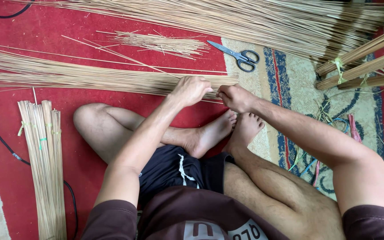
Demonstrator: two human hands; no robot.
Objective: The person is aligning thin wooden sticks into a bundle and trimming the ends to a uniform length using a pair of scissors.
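Far left, a tied bundle of sticks [45, 164] lay on the red mat [5, 115]. Across the middle stretched the long sheaf of thin sticks [90, 79]; the left hand [191, 90] was curled shut over its end, the right hand [235, 98] pinched stick tips just beside it. Scissors [241, 56] lay beyond.

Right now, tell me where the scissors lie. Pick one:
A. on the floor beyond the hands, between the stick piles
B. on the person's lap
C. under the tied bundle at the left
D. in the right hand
A: the scissors lie shut on the floor beyond the left hand and right hand, between the far pile of sticks and the near pile that both hands grip.
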